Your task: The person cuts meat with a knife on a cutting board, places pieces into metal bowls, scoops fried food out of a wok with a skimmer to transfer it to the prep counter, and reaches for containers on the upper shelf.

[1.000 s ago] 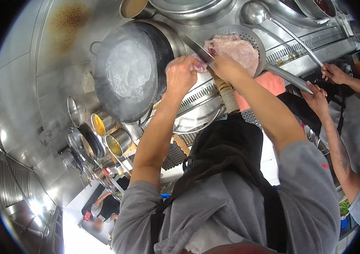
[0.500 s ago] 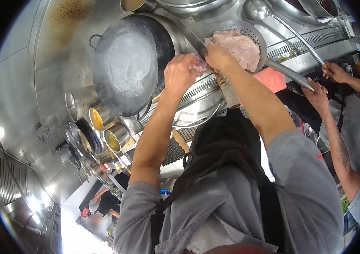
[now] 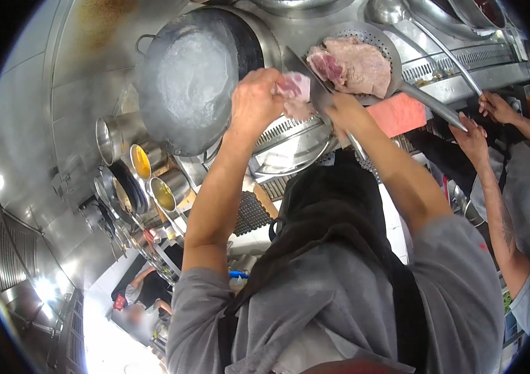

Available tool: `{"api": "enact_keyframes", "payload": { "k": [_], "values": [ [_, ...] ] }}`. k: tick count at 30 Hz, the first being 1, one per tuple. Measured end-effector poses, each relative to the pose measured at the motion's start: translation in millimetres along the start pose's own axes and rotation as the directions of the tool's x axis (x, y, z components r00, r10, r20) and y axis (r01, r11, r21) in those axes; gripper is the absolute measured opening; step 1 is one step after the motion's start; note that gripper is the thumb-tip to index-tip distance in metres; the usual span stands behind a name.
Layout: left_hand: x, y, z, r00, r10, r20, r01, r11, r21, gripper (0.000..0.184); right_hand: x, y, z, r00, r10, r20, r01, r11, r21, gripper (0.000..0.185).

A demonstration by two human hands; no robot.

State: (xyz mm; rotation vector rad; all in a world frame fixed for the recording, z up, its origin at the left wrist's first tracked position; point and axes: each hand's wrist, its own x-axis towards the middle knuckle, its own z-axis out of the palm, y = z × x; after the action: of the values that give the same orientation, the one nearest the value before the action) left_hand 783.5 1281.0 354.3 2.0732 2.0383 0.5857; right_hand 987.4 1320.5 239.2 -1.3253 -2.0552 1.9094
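Note:
My left hand grips a piece of meat with a pink cut face and pale outside, beside the wok's edge. In my right hand is a large knife, its blade upright between that piece and the perforated strainer. A larger piece of pale cooked meat lies on the strainer, and its near left end shows a pink cut face. A co-worker's hand holds the strainer's long handle. To the left, the black wok contains steaming, cloudy white liquid.
A ladle is held by the co-worker's other hand. A red cloth lies below the strainer. Metal pots with yellow contents stand at lower left. A steel counter with slotted grating runs along the front. Another person is in the background.
The piece in my left hand is now apart from the larger meat, and pink cut faces show on both. My right hand and the knife have moved slightly right and down.

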Motion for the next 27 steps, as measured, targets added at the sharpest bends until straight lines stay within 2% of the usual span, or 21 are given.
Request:
{"api": "enact_keyframes", "payload": {
  "k": [1, 3, 4, 5, 7, 8, 10, 11, 12, 14, 15, 16, 17, 18, 19, 20, 21, 22, 24, 25, 27],
  "values": [
    [2.7, 2.9, -2.8, 0.999, -0.003, 0.045, 0.004, 1.000, -0.015, 0.019, -25.3, 10.3, 1.8, 0.992, -0.073, -0.100, 0.080, 0.994, 0.072, 0.028],
    [7.0, -0.6, -0.2, 0.997, 0.014, 0.071, -0.008, 0.996, -0.088, 0.019, -73.6, -20.4, -22.7, 0.980, 0.197, 0.017, -0.195, 0.948, 0.252, 0.025],
    [12.0, 4.0, -5.6, 0.997, 0.037, 0.063, -0.031, 0.995, -0.093, 0.019, -85.3, -20.2, -22.6, 0.981, 0.194, -0.006, -0.186, 0.949, 0.255, 0.025],
    [18.4, 11.7, -14.6, 0.987, -0.132, 0.095, 0.152, 0.956, -0.250, 0.019, -92.4, -17.6, -24.7, 0.976, 0.199, -0.090, -0.167, 0.946, 0.278, 0.025],
    [34.0, 27.1, -35.8, 0.975, -0.213, 0.056, 0.220, 0.918, -0.330, 0.022, -110.0, -15.6, -29.5, 0.961, 0.212, -0.180, -0.151, 0.940, 0.305, 0.025],
    [44.8, 33.8, -42.2, 0.980, -0.192, 0.050, 0.197, 0.920, -0.338, 0.022, -118.1, -17.9, -37.8, 0.944, 0.208, -0.255, -0.135, 0.952, 0.274, 0.026],
    [63.4, 45.8, -50.0, 0.925, -0.349, 0.152, 0.354, 0.643, -0.679, 0.026, -133.1, -16.8, -52.2, 0.916, 0.193, -0.352, -0.114, 0.966, 0.234, 0.026],
    [71.7, 46.0, -47.9, 0.894, -0.380, 0.236, 0.414, 0.503, -0.759, 0.031, -140.7, -13.7, -56.6, 0.907, 0.188, -0.376, -0.119, 0.973, 0.199, 0.026],
    [77.0, 47.3, -41.5, 0.905, -0.360, 0.227, 0.394, 0.506, -0.767, 0.031, -146.8, -13.1, -61.9, 0.898, 0.179, -0.402, -0.123, 0.979, 0.162, 0.025],
    [73.9, 42.0, -17.0, 0.813, -0.433, 0.391, 0.516, 0.221, -0.828, 0.033, -161.4, -11.7, -61.0, 0.878, 0.162, -0.450, -0.114, 0.985, 0.133, 0.025],
    [69.5, 33.9, 4.0, 0.818, -0.432, 0.380, 0.510, 0.238, -0.827, 0.035, -164.4, -4.2, -56.2, 0.851, 0.120, -0.512, -0.098, 0.993, 0.068, 0.025],
    [63.8, 48.1, 9.6, 0.772, -0.511, 0.379, 0.560, 0.263, -0.786, 0.037, -168.0, 0.1, -53.3, 0.822, 0.072, -0.565, -0.087, 0.996, 0.001, 0.025],
    [58.5, 27.7, 40.7, 0.766, -0.504, 0.399, 0.584, 0.285, -0.760, 0.044, -174.3, -11.8, -54.3, 0.844, 0.165, -0.511, -0.121, 0.986, 0.119, 0.026],
    [51.3, 4.9, 72.5, 0.758, -0.501, 0.418, 0.607, 0.307, -0.733, 0.051, -173.7, -8.9, -51.0, 0.849, 0.160, -0.503, -0.124, 0.987, 0.105, 0.026],
    [44.8, 5.7, 79.2, 0.751, -0.512, 0.418, 0.610, 0.294, -0.736, 0.051, -171.4, -7.5, -45.7, 0.844, 0.111, -0.524, -0.088, 0.994, 0.069, 0.024],
    [38.8, 7.1, 86.6, 0.747, -0.507, 0.430, 0.593, 0.217, -0.775, 0.060, -169.0, -8.0, -42.8, 0.838, 0.059, -0.543, -0.051, 0.998, 0.030, 0.023],
    [35.8, 5.3, 91.6, 0.747, -0.500, 0.438, 0.569, 0.139, -0.811, 0.069, -167.2, -10.0, -44.1, 0.868, 0.104, -0.485, -0.101, 0.994, 0.032, 0.025],
    [32.8, 2.8, 89.4, 0.740, -0.510, 0.438, 0.568, 0.126, -0.813, 0.069, -162.2, -13.8, -42.8, 0.874, 0.103, -0.474, -0.105, 0.994, 0.021, 0.025],
    [29.4, -2.3, 82.3, 0.690, -0.368, 0.624, 0.708, 0.165, -0.686, 0.081, -148.7, -22.0, -43.3, 0.861, -0.087, -0.501, 0.009, 0.988, -0.156, 0.023],
    [27.2, -0.1, 80.6, 0.690, -0.374, 0.620, 0.705, 0.153, -0.693, 0.081, -142.7, -33.2, -47.4, 0.890, -0.069, -0.450, -0.014, 0.984, -0.178, 0.022],
    [25.9, 8.8, 79.8, 0.689, -0.446, 0.571, 0.708, 0.249, -0.661, 0.084, -120.1, -33.1, -48.1, 0.887, -0.124, -0.445, 0.016, 0.971, -0.239, 0.021]
  ]
}}
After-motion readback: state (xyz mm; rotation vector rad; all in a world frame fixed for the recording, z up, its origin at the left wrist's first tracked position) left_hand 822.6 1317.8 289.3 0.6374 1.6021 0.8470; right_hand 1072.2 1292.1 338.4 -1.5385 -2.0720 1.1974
